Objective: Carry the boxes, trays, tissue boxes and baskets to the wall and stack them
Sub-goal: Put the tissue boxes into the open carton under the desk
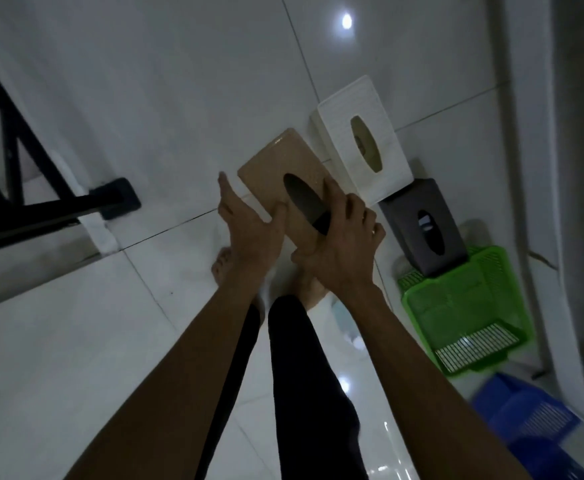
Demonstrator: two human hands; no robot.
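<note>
A tan tissue box (285, 161) with a dark oval slot is held above the white floor in the middle of the view. My right hand (339, 237) grips its near right side, fingers curled over the top by the slot. My left hand (249, 220) has its thumb on the box's near left edge while its fingers point straight up, off the box. To the right by the wall are a white tissue box (359, 140), a dark grey tissue box (422, 226), a green basket (463, 306) and a blue basket (526, 417).
The white wall (533, 168) runs along the right side. A black metal frame (23, 188) with a foot pad stands at the left. My legs and bare feet (221, 265) are below the hands on the glossy tile floor (145, 81).
</note>
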